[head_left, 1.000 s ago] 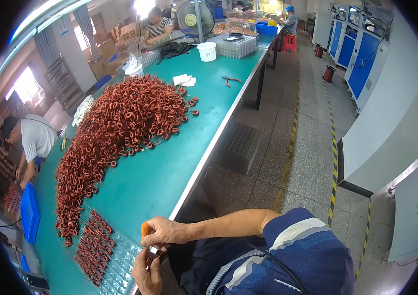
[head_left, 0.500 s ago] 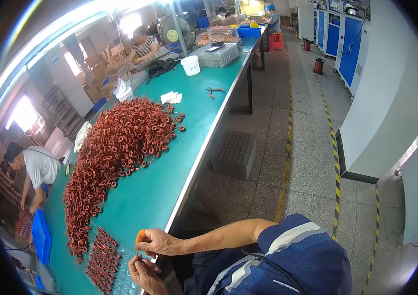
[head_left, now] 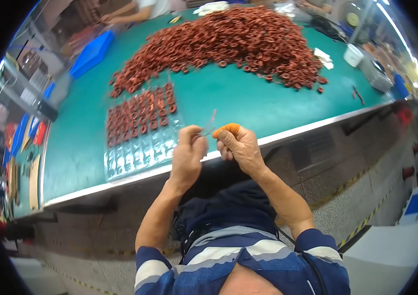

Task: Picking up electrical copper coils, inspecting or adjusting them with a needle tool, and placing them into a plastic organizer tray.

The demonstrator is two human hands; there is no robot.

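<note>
My left hand (head_left: 188, 153), partly smeared by motion, is closed near the table's front edge. My right hand (head_left: 241, 147), with an orange finger cover, pinches close beside it. Between the hands, a thin reddish coil with wire leads (head_left: 213, 117) shows as a blur; both hands' fingertips meet at its wires. Left of my hands lies a clear plastic tray (head_left: 142, 160) with rows of small red ring coils (head_left: 142, 113) in its far part. A big heap of similar red ring coils (head_left: 233, 42) spreads across the table behind.
The green table (head_left: 238, 96) has a pale metal front edge. A blue bin (head_left: 92, 53) stands at the far left. At the right lie red-handled pliers (head_left: 358, 95), a white cloth (head_left: 323, 57) and a white tub (head_left: 353, 55). Other people's arms show at the far side.
The view has swung left to face the table squarely. My hands, close together before, are now slightly apart, with a coil's wires visible between them.
</note>
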